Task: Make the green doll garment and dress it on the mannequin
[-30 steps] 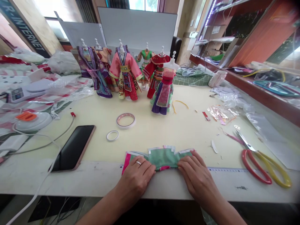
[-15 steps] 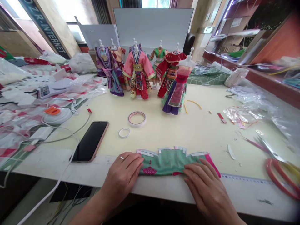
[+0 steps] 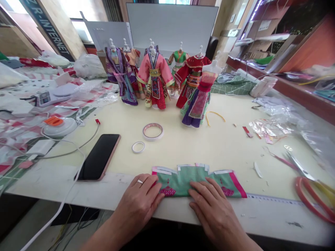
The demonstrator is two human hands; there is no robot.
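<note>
A green piece of doll-sized cloth (image 3: 183,177) with pink patterned motifs and a bright pink right border lies along the table's front edge. White tape strips run along its notched upper edge. My left hand (image 3: 143,197), a ring on one finger, rests on the cloth's left end with bent fingers pressing down. Over the middle of the lower edge, my right hand (image 3: 211,202) lies with its fingers stretched out on the fabric. Part of the cloth's lower edge is hidden under both hands.
Two tape rolls, a larger one (image 3: 153,131) and a smaller one (image 3: 138,147), lie ahead. A phone (image 3: 99,157) and a white cable (image 3: 78,165) are at left. Red-handled scissors (image 3: 303,188) lie at right. Several dressed doll forms (image 3: 155,82) stand at the back.
My right hand has slid left along the cloth, uncovering the pink motif near its right end. My left hand stays at the left end, slightly lower.
</note>
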